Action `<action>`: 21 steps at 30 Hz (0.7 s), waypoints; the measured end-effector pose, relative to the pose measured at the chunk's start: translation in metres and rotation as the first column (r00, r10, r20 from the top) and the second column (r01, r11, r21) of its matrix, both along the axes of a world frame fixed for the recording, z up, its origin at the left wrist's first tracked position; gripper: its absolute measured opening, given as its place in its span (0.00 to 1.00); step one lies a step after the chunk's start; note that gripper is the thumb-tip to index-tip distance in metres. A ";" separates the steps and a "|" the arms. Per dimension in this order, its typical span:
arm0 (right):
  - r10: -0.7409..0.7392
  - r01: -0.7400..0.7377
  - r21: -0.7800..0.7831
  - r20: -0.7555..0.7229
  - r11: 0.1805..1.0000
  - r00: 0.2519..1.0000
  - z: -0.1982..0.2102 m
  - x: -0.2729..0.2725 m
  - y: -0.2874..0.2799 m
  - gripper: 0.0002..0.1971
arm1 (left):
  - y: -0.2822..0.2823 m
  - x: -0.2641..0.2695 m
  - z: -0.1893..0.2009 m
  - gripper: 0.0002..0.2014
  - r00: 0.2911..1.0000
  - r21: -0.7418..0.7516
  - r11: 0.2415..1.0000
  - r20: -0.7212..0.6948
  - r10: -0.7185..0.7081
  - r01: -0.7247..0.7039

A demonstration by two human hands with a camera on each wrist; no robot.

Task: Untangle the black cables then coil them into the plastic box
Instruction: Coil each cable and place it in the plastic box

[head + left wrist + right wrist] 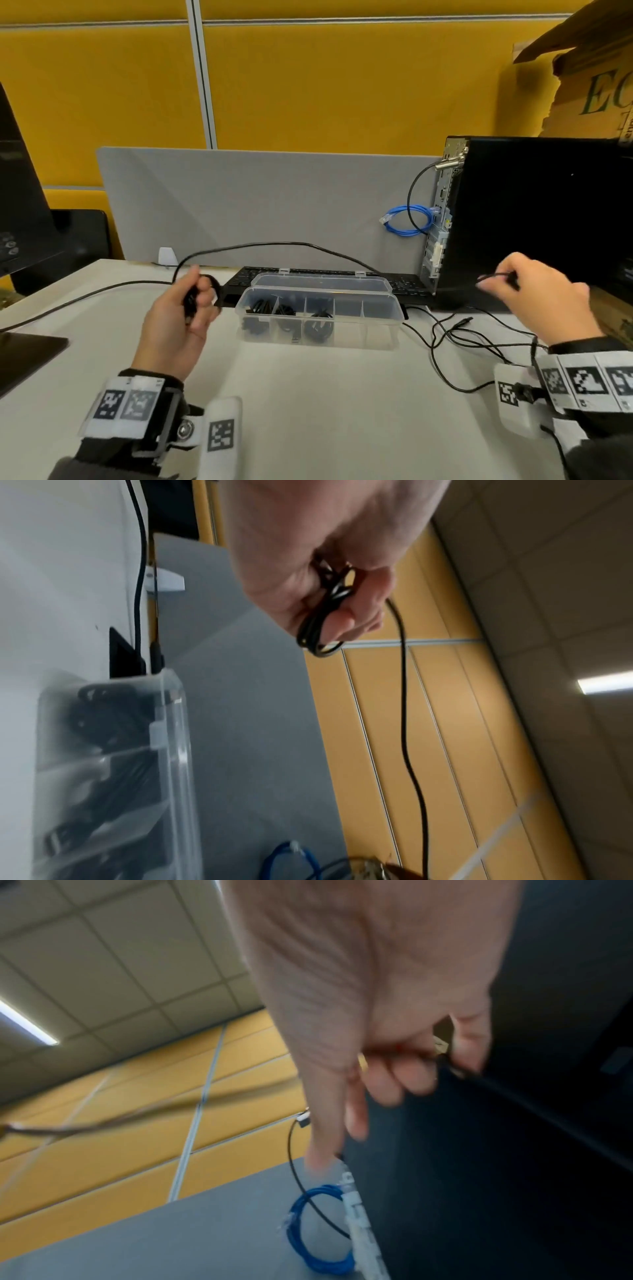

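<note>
My left hand (198,291) grips a small coil of black cable (190,301), held up left of the clear plastic box (380,329); the wrist view shows the loops (320,634) pinched between thumb and fingers (346,620). From the coil the cable (274,244) arcs over the box toward my right hand (510,275), which pinches it in front of the PC tower. The right wrist view is blurred; a finger (469,1047) and the thumb close on a dark strand. The box's three left compartments hold coiled black cables (320,327). More loose black cables (455,337) lie tangled at the right.
A black keyboard (239,281) lies behind the box and its open lid (322,282). The PC tower (531,219) stands at the right with a blue network cable (407,219) beside it. A grey divider (257,198), a monitor (20,205) and another black cable (85,294) are around.
</note>
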State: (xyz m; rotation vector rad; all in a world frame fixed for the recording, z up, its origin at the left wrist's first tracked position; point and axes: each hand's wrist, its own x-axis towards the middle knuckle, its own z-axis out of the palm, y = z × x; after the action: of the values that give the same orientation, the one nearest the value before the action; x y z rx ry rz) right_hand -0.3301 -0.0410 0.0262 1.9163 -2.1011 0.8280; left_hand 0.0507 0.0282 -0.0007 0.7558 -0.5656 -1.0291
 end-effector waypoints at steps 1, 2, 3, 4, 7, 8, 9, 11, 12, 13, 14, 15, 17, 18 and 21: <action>0.011 0.004 0.142 -0.102 0.990 0.995 -0.001 0.007 0.000 0.26 | -0.001 -0.007 -0.002 0.13 0.997 0.042 0.998 0.067 -0.045 0.042; 0.069 -0.020 0.256 -0.185 0.966 0.980 0.000 0.015 0.000 0.39 | -0.001 -0.015 -0.003 0.14 0.985 0.077 0.993 0.137 -0.101 0.091; 0.162 -0.087 0.321 -0.213 0.943 0.964 0.004 0.025 0.003 0.50 | -0.001 -0.024 -0.004 0.15 0.963 0.107 0.983 0.210 -0.168 0.148; 0.281 -0.202 0.353 -0.189 0.914 0.941 0.008 0.036 0.009 0.57 | 0.000 -0.033 -0.005 0.15 0.930 0.129 0.971 0.285 -0.232 0.203; 0.669 -0.643 0.385 0.082 0.662 0.738 0.019 0.081 0.045 0.56 | 0.005 -0.054 -0.006 0.16 0.809 0.193 0.948 0.495 -0.316 0.252; 0.731 -0.732 0.367 0.171 0.575 0.660 0.018 0.096 0.056 0.52 | 0.006 -0.059 -0.006 0.17 0.779 0.196 0.946 0.537 -0.323 0.257; 0.769 -0.797 0.318 0.241 0.514 0.592 0.015 0.108 0.063 0.45 | 0.007 -0.065 -0.005 0.18 0.756 0.201 0.942 0.562 -0.335 0.268; 0.837 -0.891 0.139 0.307 0.432 0.454 0.007 0.123 0.067 0.21 | 0.010 -0.073 -0.003 0.19 0.710 0.219 0.930 0.601 -0.367 0.295; 0.847 -0.902 0.057 0.321 0.428 0.422 0.007 0.124 0.066 0.10 | 0.011 -0.075 -0.003 0.19 0.685 0.236 0.918 0.612 -0.396 0.320; 0.850 -0.897 -0.011 0.324 0.443 0.415 0.007 0.123 0.062 0.09 | 0.012 -0.076 -0.001 0.20 0.661 0.259 0.900 0.613 -0.433 0.350; 0.849 -0.881 -0.080 0.320 0.466 0.420 0.007 0.120 0.056 0.12 | 0.014 -0.076 0.000 0.20 0.637 0.281 0.873 0.600 -0.484 0.398; 0.838 -0.853 -0.150 0.331 0.500 0.434 0.005 0.115 0.049 0.13 | 0.017 -0.076 0.002 0.20 0.610 0.295 0.840 0.584 -0.536 0.455; 0.811 -0.782 -0.267 0.362 0.563 0.460 -0.001 0.110 0.037 0.11 | 0.023 -0.076 0.005 0.19 0.576 0.257 0.756 0.517 -0.633 0.601; 0.798 -0.756 -0.287 0.356 0.589 0.486 -0.006 0.110 0.033 0.09 | 0.023 -0.075 0.006 0.15 0.607 0.188 0.721 0.425 -0.672 0.667; 0.756 -0.755 -0.068 0.134 0.653 0.641 -0.024 0.115 0.033 0.11 | 0.021 -0.076 0.010 0.13 0.765 -0.129 0.761 -0.022 -0.643 0.636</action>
State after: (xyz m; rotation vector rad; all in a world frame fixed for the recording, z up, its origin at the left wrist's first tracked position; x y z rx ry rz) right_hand -0.2151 -0.0084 0.0023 2.8507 -1.2555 1.1309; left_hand -0.0254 0.0490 0.0093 0.4160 -0.8509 -1.6373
